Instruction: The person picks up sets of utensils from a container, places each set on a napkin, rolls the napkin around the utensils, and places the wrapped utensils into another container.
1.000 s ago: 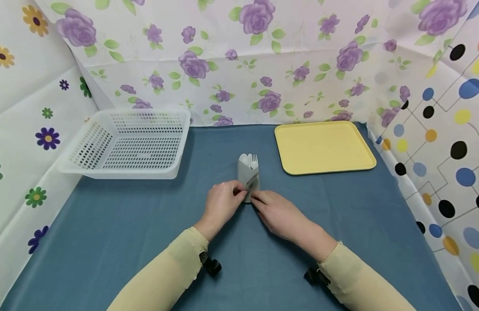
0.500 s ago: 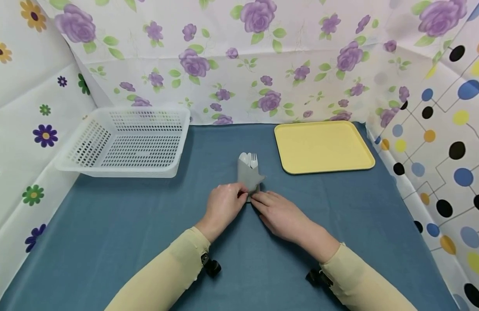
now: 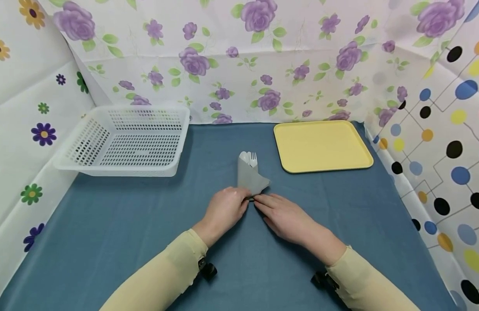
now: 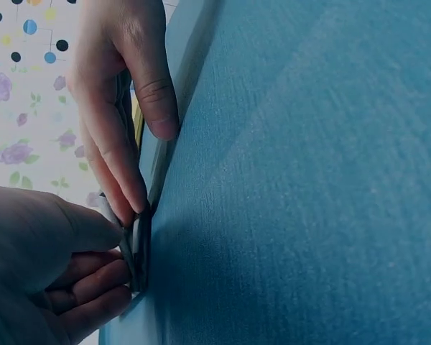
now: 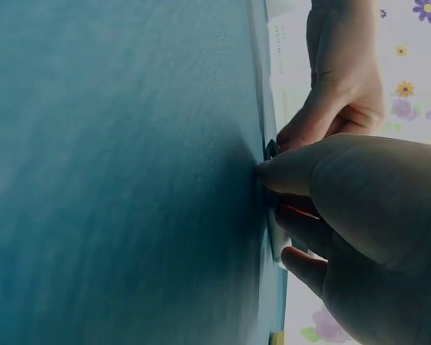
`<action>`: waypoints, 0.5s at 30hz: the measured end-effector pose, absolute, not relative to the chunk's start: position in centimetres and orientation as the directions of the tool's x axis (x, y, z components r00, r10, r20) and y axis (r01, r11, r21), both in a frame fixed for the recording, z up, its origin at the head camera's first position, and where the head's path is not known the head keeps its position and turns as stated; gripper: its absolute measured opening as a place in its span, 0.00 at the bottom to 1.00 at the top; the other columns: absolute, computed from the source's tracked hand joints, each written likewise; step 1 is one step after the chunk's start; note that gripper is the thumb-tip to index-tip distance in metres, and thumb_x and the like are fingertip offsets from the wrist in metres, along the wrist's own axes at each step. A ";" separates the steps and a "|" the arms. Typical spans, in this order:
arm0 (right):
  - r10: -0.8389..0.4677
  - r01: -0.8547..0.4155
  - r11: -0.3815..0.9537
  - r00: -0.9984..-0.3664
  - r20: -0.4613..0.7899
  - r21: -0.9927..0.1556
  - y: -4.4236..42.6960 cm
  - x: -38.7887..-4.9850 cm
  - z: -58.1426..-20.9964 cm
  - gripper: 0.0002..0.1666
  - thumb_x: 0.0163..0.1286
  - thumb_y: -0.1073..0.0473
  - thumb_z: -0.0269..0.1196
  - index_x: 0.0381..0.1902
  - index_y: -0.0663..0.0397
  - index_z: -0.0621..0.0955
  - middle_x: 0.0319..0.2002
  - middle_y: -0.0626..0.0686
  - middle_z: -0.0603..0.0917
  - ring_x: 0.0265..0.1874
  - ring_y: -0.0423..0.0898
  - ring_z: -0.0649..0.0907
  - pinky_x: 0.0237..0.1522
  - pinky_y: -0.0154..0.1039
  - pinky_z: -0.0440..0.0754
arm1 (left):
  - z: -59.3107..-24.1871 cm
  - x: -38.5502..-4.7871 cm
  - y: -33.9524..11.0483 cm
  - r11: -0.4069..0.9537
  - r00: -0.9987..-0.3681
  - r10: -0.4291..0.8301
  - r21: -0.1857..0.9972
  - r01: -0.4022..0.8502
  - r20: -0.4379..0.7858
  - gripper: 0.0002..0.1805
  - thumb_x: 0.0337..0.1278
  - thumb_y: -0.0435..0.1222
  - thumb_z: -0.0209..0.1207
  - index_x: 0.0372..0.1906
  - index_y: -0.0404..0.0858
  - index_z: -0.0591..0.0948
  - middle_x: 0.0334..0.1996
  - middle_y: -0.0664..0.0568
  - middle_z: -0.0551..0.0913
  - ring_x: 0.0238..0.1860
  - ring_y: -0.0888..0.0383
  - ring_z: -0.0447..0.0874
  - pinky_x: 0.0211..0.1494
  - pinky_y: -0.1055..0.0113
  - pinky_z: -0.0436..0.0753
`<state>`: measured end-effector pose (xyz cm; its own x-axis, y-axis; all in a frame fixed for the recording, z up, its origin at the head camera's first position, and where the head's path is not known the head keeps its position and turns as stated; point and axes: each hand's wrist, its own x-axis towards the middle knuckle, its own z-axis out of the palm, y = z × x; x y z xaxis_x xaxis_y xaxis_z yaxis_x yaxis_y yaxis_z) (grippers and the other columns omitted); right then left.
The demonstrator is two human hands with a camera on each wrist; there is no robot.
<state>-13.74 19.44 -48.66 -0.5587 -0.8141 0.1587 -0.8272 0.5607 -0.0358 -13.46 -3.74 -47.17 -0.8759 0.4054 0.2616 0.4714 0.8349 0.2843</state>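
In the head view, a grey napkin point(image 3: 252, 179) lies wrapped round white cutlery in the middle of the table. The fork's tines point(image 3: 253, 159) and rounded white ends point(image 3: 244, 156) beside them stick out at its far end. A pointed flap of the napkin juts to the right. My left hand point(image 3: 226, 207) pinches the napkin's near end between thumb and curled fingers, as the left wrist view also shows. From the right, my right hand point(image 3: 284, 217) touches the same end with nearly straight fingertips, its thumb held apart. Both hands partly hide the near end.
A white perforated basket point(image 3: 177, 155) stands at the back left. At the back right lies a yellow tray point(image 3: 322, 147). Blue cloth point(image 3: 118, 224) covers the table, and patterned sheets point(image 3: 223, 56) hang behind and on both sides.
The napkin's flap has swung out to the right and spread into a wider point over the cutlery. My left hand has shifted slightly nearer; my right hand has moved a little right.
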 end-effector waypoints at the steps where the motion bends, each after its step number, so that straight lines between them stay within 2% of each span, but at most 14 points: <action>1: -0.813 -0.828 0.559 -0.557 0.170 -0.039 19.6 -13.7 -48.6 0.31 0.79 0.60 0.72 0.75 0.64 0.80 0.75 0.60 0.79 0.72 0.57 0.81 0.77 0.53 0.76 | -47.2 -13.4 -3.7 0.832 -0.871 0.414 0.278 0.480 0.265 0.03 0.73 0.33 0.72 0.47 0.42 0.92 0.43 0.51 0.93 0.40 0.50 0.91 0.44 0.53 0.90; 6: -0.777 -0.817 0.576 -0.557 0.292 -0.026 20.0 -13.9 -47.9 0.24 0.74 0.64 0.76 0.66 0.61 0.87 0.62 0.58 0.87 0.60 0.56 0.87 0.66 0.52 0.85 | -47.3 -13.2 -3.6 0.829 -0.853 0.439 0.238 0.506 0.283 0.02 0.72 0.33 0.74 0.42 0.41 0.90 0.40 0.51 0.92 0.37 0.50 0.88 0.40 0.54 0.89; 9: -0.745 -0.795 0.607 -0.567 0.352 0.002 19.7 -14.3 -47.3 0.23 0.73 0.64 0.77 0.63 0.58 0.88 0.57 0.57 0.88 0.56 0.56 0.87 0.63 0.52 0.86 | -47.3 -13.2 -3.6 0.830 -0.849 0.447 0.222 0.512 0.283 0.03 0.72 0.33 0.74 0.41 0.41 0.89 0.39 0.51 0.92 0.36 0.50 0.87 0.39 0.55 0.89; 12: -0.747 -0.778 0.627 -0.583 0.320 0.045 19.1 -14.6 -47.1 0.27 0.75 0.63 0.75 0.70 0.58 0.85 0.64 0.58 0.86 0.65 0.57 0.84 0.71 0.54 0.80 | -47.3 -13.1 -3.5 0.830 -0.844 0.459 0.205 0.519 0.277 0.04 0.72 0.34 0.74 0.46 0.40 0.91 0.43 0.51 0.93 0.39 0.50 0.88 0.41 0.55 0.90; 15: -0.769 -0.772 0.629 -0.600 0.220 0.091 18.6 -14.8 -47.2 0.30 0.80 0.63 0.70 0.77 0.59 0.80 0.74 0.58 0.80 0.76 0.57 0.77 0.80 0.56 0.72 | -47.3 -13.1 -3.5 0.828 -0.841 0.471 0.196 0.526 0.267 0.09 0.72 0.34 0.74 0.53 0.40 0.92 0.50 0.50 0.93 0.43 0.49 0.90 0.45 0.54 0.91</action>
<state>-14.77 18.63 -47.21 -0.6003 -0.7690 0.2198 -0.7722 0.6288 0.0910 -13.07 -3.53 -47.31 -0.8409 0.4708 0.2669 0.5257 0.8278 0.1961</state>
